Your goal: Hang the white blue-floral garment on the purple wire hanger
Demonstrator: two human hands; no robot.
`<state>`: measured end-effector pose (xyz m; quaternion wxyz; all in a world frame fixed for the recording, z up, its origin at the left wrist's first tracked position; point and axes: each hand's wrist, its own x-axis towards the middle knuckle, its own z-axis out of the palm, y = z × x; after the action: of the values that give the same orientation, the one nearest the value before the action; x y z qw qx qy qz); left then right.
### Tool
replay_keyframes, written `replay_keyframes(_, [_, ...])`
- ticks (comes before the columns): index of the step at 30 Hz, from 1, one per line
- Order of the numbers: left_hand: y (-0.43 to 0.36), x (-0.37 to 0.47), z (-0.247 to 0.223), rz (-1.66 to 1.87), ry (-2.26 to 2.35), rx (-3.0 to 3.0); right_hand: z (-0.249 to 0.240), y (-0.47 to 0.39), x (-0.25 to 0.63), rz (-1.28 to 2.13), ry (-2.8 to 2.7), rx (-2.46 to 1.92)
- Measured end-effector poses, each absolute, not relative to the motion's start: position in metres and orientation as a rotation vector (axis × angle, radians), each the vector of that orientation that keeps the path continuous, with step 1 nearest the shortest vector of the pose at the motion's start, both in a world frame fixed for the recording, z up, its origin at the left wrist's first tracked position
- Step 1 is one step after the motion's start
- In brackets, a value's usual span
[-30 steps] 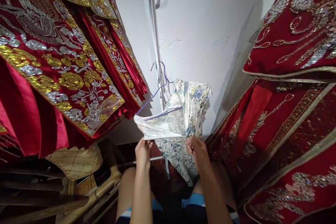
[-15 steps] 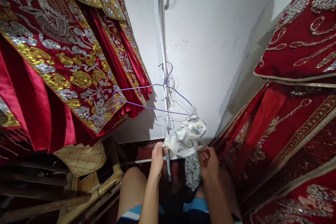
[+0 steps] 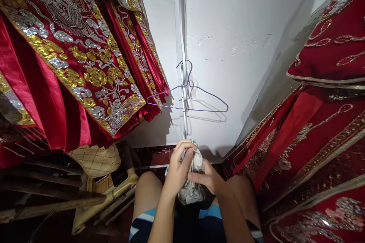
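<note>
A bunched piece of patterned light cloth (image 3: 191,193), whitish with dark and green marks, is gathered between my two hands above my lap. Its exact kind I cannot make out. My left hand (image 3: 181,165) is curled round its upper left part, thumb and fingers pressing on the fabric. From the right, my right hand (image 3: 207,178) pinches the cloth's other side. Beyond them a thin purple wire hanger (image 3: 189,110) hangs by its hook on a narrow upright metal strip (image 3: 184,26), with no cloth on it.
Red garments embroidered in gold and silver (image 3: 94,72) hang at the left. More red beaded garments (image 3: 322,133) hang along the right. A wooden chair (image 3: 105,201) with a quilted cream pad (image 3: 97,159) stands low on the left. The white wall (image 3: 234,15) is ahead.
The cloth has come off the hanger's right end and is now bunched in my hands, lower and nearer my lap. The hanger has swung level. My hands have come together.
</note>
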<state>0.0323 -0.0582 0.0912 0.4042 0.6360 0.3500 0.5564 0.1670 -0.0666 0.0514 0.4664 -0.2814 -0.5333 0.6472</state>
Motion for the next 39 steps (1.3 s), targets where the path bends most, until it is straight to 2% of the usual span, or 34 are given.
replay_keyframes(3, [-0.055,0.016,0.089,1.306,0.958,1.699,0.058,-0.062,0.166,1.736,-1.282,-0.649])
replay_keyframes(7, [-0.058,-0.013,0.061,0.713,0.931,1.791,0.087,-0.045,0.19,1.79,-1.421,-0.699])
replay_keyframes(11, [-0.063,-0.049,0.037,0.162,1.122,1.998,0.127,-0.021,0.22,1.428,-1.772,-0.838])
replay_keyframes(15, [-0.053,-0.089,0.055,0.006,1.495,2.201,0.143,0.018,0.224,1.068,-1.783,-0.877])
replay_keyframes(19, [-0.038,-0.114,0.091,0.126,1.685,2.386,0.133,0.074,0.207,0.766,-1.739,-0.988])
replay_keyframes(25, [-0.013,-0.119,0.115,0.403,1.831,2.476,0.114,0.128,0.204,0.679,-1.614,-1.078])
replay_keyframes(29, [0.009,-0.121,0.126,0.622,1.884,2.425,0.113,0.115,0.231,0.602,-1.544,-1.073])
replay_keyframes(32, [0.022,-0.116,0.138,0.824,1.75,2.399,0.121,0.094,0.251,0.57,-1.547,-1.075])
replay_keyframes(39, [0.044,-0.068,0.184,1.321,1.448,2.327,0.131,0.069,0.242,0.725,-1.565,-1.047])
